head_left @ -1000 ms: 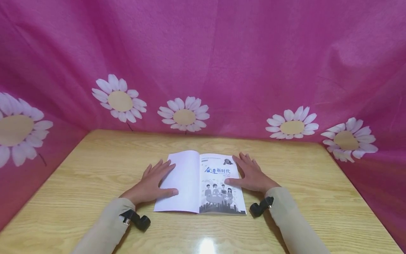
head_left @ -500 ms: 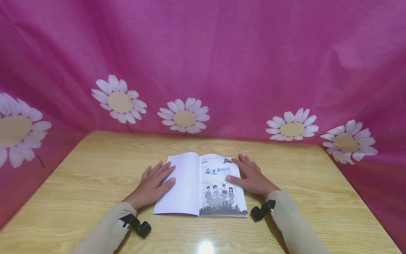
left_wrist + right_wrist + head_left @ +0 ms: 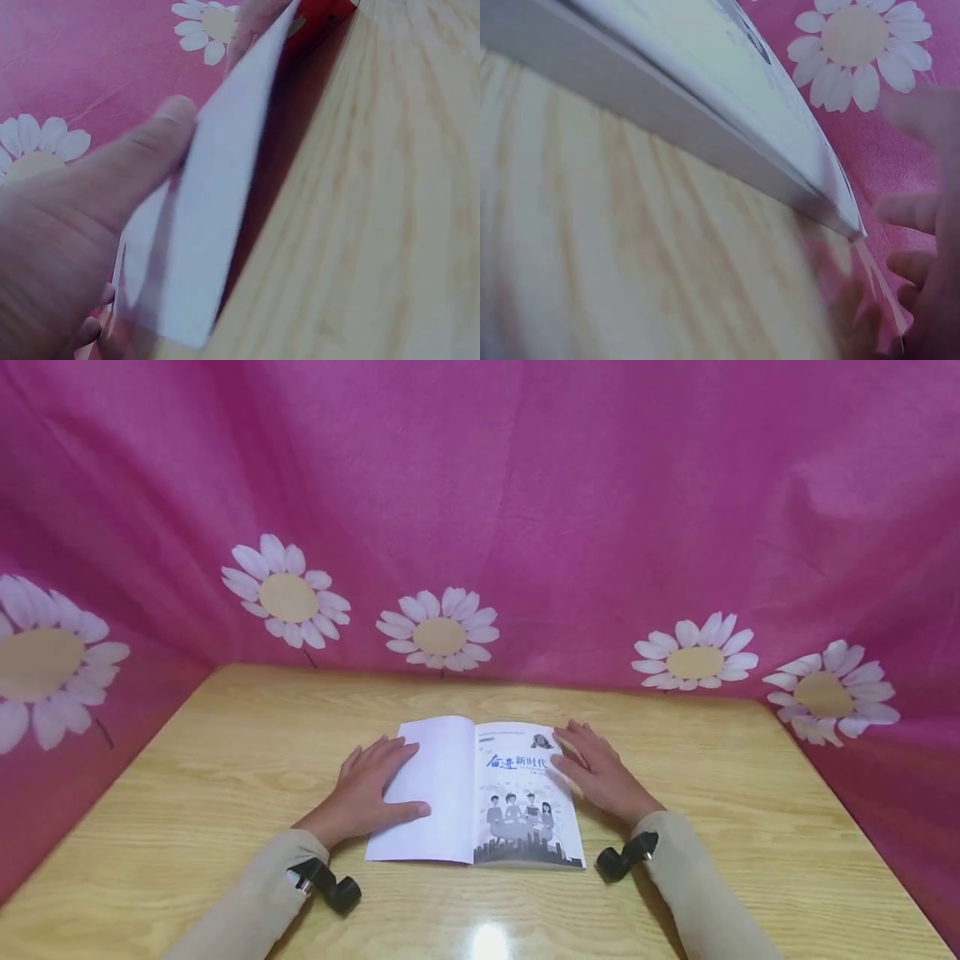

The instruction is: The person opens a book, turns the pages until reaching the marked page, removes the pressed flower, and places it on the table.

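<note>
Open book (image 3: pixel 474 793) lies btwn L grip (image 3: pixel 367 789) & R grip (image 3: pixel 603 777) on wood tabletop (image 3: pixel 225 760). L grip's fingers are straight & spread, thumb out over the blank L pg (image 3: pixel 442 777), holding nothing. R grip's fingers extend over the upper outer edge of the printed R pg (image 3: pixel 521 818), nothing clasped; can't tell if touching. Pink cloth (image 3: pixel 480 510) w/ white daisies hangs beyond both grips.
</note>
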`<state>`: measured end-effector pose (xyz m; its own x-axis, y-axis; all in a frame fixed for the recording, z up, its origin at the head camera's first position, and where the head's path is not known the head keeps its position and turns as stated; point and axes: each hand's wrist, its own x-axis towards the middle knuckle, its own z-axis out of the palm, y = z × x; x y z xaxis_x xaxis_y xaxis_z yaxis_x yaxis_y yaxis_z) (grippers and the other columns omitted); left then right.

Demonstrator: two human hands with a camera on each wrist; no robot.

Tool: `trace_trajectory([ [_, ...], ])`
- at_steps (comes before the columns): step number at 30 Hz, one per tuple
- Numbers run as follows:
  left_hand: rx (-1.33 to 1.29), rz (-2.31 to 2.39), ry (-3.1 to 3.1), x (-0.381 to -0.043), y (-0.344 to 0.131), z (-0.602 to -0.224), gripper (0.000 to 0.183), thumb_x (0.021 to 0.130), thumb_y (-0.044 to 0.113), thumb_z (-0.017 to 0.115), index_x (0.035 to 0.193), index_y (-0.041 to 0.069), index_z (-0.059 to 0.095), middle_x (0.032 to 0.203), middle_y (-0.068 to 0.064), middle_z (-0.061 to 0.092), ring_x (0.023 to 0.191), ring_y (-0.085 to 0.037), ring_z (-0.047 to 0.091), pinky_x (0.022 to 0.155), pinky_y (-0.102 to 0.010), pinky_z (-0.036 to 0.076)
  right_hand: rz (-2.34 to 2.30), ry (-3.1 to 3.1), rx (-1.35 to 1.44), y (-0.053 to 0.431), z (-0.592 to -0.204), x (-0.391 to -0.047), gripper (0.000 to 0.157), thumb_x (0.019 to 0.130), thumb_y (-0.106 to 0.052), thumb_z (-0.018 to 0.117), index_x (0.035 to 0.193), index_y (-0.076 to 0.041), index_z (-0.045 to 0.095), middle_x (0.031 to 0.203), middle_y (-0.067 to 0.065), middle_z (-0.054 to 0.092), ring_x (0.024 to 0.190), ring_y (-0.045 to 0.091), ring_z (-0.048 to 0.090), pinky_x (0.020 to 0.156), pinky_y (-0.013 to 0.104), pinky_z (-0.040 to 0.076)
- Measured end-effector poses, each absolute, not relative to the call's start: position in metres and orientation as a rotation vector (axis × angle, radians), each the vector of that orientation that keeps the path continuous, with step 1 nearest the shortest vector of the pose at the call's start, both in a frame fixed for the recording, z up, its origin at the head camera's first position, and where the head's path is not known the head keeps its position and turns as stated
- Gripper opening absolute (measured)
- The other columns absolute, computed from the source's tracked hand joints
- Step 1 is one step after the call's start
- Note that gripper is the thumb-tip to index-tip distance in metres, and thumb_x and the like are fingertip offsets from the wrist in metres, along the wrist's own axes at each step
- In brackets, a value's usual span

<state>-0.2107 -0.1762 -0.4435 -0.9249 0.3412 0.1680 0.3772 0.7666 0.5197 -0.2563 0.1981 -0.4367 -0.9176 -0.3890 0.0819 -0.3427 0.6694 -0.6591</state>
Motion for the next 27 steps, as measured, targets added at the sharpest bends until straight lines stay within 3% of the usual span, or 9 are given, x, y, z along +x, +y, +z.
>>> trace_trajectory([
  [4, -0.657, -0.828, -2.899, -0.2109, -0.1779, -0.4442, 0.092, 0.074, 0.069, 0.067, 0.149, 0.025, 0.038, 0.158, -0.012, 0.023, 0.146, -0.036, 0.011, 0.112, -0.059, 0.001, -0.987, 2.84, -0.626, 0.1977, -0.4377, -0.256, 0.089, 0.083, -0.062, 0.063, 0.153, -0.02, 0.028, 0.161, 0.012, 0.011, 0.147, 0.033, 0.0, 0.115, 0.058, 0.001],
  [9, -0.75, -0.816, -2.891, -0.2135, -0.181, -0.4437, 0.084, 0.079, 0.067, 0.064, 0.147, 0.023, 0.043, 0.161, -0.005, 0.016, 0.147, -0.032, 0.004, 0.113, -0.06, -0.001, -0.945, 2.856, -0.649, 0.1978, -0.4379, -0.256, 0.094, 0.079, -0.064, 0.066, 0.153, -0.02, 0.029, 0.161, 0.013, 0.008, 0.147, 0.034, -0.002, 0.115, 0.057, 0.0],
  [17, -0.74, -0.898, -2.849, -0.2163, -0.1787, -0.4429, 0.057, 0.094, 0.054, 0.052, 0.141, 0.021, 0.051, 0.154, -0.006, 0.035, 0.146, -0.031, 0.017, 0.113, -0.059, -0.002, -0.916, 2.86, -0.711, 0.1999, -0.4409, -0.2568, 0.072, 0.092, -0.057, 0.052, 0.151, -0.019, 0.035, 0.161, 0.013, 0.009, 0.147, 0.034, -0.002, 0.115, 0.056, -0.002],
  [23, -0.722, -0.914, -2.838, -0.2143, -0.1779, -0.4431, 0.052, 0.097, 0.05, 0.049, 0.14, 0.021, 0.052, 0.153, -0.006, 0.036, 0.146, -0.031, 0.017, 0.114, -0.057, -0.003, -1.003, 2.823, -0.652, 0.1935, -0.4386, -0.254, 0.052, 0.102, -0.049, 0.033, 0.147, -0.023, 0.043, 0.161, 0.013, 0.009, 0.147, 0.035, -0.004, 0.113, 0.057, -0.006],
  [27, -0.712, -0.915, -2.833, -0.215, -0.179, -0.444, 0.051, 0.098, 0.049, 0.048, 0.14, 0.022, 0.053, 0.153, -0.005, 0.036, 0.146, -0.03, 0.018, 0.114, -0.057, -0.002, -1.002, 2.794, -0.664, 0.1923, -0.4354, -0.2554, 0.046, 0.103, -0.034, 0.031, 0.146, -0.027, 0.044, 0.161, 0.011, 0.008, 0.147, 0.035, -0.005, 0.113, 0.056, -0.008],
])
